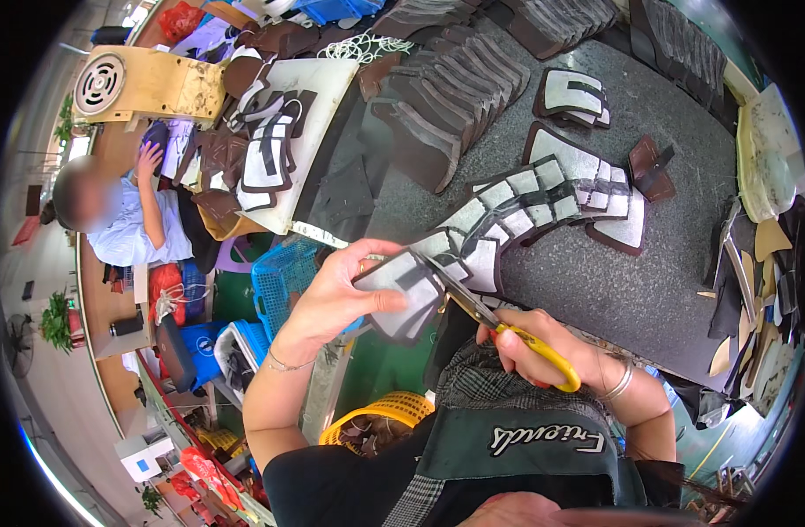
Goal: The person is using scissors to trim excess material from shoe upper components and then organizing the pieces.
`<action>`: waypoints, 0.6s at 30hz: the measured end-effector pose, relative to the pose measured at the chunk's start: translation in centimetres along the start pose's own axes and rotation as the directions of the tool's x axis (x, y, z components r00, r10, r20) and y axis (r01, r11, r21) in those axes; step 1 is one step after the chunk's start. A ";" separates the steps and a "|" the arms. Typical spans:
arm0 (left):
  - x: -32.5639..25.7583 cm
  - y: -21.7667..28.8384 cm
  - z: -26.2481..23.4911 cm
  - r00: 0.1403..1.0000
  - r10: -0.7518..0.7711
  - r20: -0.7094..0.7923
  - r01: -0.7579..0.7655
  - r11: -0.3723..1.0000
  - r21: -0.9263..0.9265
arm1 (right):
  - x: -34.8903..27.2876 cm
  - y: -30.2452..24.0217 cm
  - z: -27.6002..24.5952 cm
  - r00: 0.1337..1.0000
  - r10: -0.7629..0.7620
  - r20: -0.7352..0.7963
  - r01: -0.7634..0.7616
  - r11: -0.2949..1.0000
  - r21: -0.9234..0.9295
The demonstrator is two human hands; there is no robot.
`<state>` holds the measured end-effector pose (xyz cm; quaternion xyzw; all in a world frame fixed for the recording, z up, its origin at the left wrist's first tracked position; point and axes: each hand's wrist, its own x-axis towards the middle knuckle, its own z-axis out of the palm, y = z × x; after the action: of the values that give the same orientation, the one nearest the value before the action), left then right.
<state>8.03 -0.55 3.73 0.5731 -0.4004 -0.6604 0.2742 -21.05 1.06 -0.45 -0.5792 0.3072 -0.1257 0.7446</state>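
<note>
My left hand (343, 294) is closed on a small stack of white-faced, dark-edged leather pieces (406, 309), thumb on top. In my right hand (531, 344) are yellow-handled scissors (543, 358). Their blades reach up and left to the edge of the held pieces, beside a chain of similar pieces. That chain of white-faced leather pieces (516, 204), joined by dark strips, runs from my left hand across the dark table (635, 303) to the far right. Whether the blades are parted is hard to make out.
Rows of overlapping brown leather pieces (455, 97) lie at the table's back. A blue basket (279, 279) and a yellow basket (380, 415) stand below the table's near left. Scraps (743, 294) pile at the right edge. A co-worker (139, 206) sits at the left beside a sewing machine (148, 83).
</note>
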 end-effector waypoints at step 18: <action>0.0 -0.9 -0.6 0.987 0.050 0.153 -0.057 0.997 0.044 | -4.0 0.4 -1.7 1.000 0.018 -0.009 -0.018 1.000 0.021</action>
<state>8.71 -0.25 2.97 0.5166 -0.4512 -0.6847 0.2465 -25.25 1.98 0.15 -0.5679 0.3146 -0.1249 0.7503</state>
